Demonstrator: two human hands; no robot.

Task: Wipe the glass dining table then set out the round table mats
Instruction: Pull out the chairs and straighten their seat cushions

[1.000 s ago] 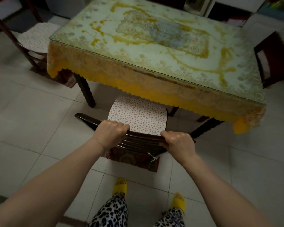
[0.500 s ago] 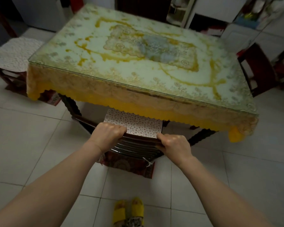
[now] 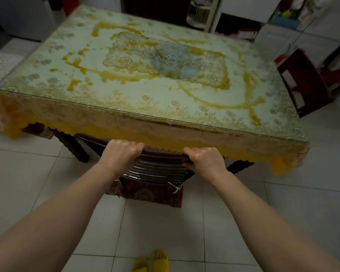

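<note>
floor (image 3: 283, 203): pale tiles, yellow slippers (image 3: 151, 262) behind the grip.
glass dining table (image 3: 145, 91): just beyond both hands, glass sheet over yellow lace cloth.
chair (image 3: 161, 163): dark wood, seat tucked beneath the table.
left hand (image 3: 122, 154): fingers curled over the chair's top rail.
right hand (image 3: 206, 160): curled likewise on the same rail.
</note>
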